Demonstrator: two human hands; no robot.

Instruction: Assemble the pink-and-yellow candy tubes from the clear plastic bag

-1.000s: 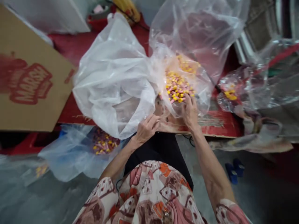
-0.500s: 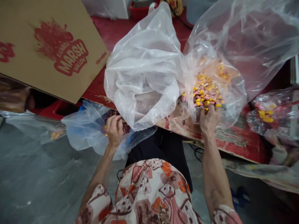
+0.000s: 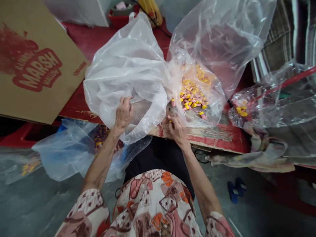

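My left hand (image 3: 124, 113) is at the mouth of a large white plastic bag (image 3: 123, 62), its fingers curled together; what they hold, if anything, I cannot make out. Between the fingertips of my right hand (image 3: 177, 131) is a small pink piece, just right of that bag's opening. Beside it, a clear bag (image 3: 214, 112) lies with its mouth toward me, and a heap of small pink pieces with yellow ends (image 3: 191, 93) is in it. Under my left forearm, a plastic-lined blue container (image 3: 65, 124) holds dark pieces (image 3: 100, 135) with some yellow among them.
A large cardboard box (image 3: 41, 65) stands on the worn red table (image 3: 217, 136) at left. A clear bag with red edging (image 3: 278, 102) lies at right, above a hanging cloth (image 3: 251, 163). Blue slippers (image 3: 235, 189) are on the floor.
My left hand has risen from the dark pieces to the white bag's mouth. My right hand has drawn back leftward from the heap with a pink piece. The whole view has shifted.
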